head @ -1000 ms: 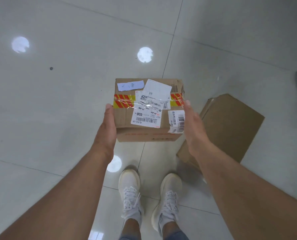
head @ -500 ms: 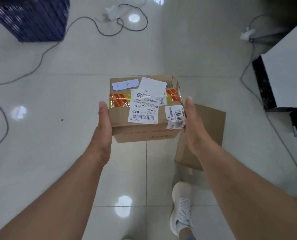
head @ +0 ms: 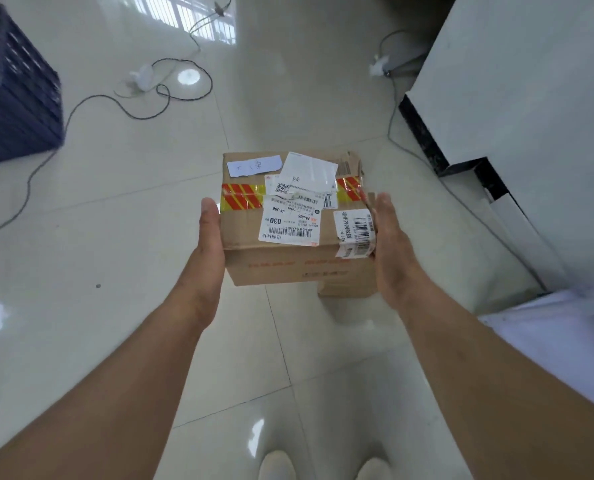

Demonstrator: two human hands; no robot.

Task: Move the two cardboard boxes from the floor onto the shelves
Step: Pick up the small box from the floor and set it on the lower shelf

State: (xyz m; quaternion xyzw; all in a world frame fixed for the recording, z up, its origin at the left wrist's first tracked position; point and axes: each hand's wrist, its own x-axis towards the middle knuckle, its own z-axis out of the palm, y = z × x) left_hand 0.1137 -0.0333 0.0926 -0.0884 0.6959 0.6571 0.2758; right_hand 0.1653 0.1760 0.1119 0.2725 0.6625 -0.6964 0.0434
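I hold a small cardboard box (head: 243,233) in mid-air at the centre of the view. It carries white shipping labels and a band of red and yellow striped tape. My left hand (head: 209,247) presses flat against its left side and my right hand (head: 391,251) against its right side. Only a corner of the second, plain cardboard box (head: 344,291) shows on the floor, below and behind the held box, mostly hidden by it. No shelves are in view.
A dark blue crate (head: 15,98) stands at the far left. Black and white cables (head: 150,102) trail over the pale tiled floor (head: 115,220). A white wall (head: 531,116) with a black skirting runs along the right. My shoe tips (head: 278,467) show at the bottom.
My view has swung up and round with the box held steady between both hands. The second box has slid behind the held one; the crate, cables and wall have come closer.
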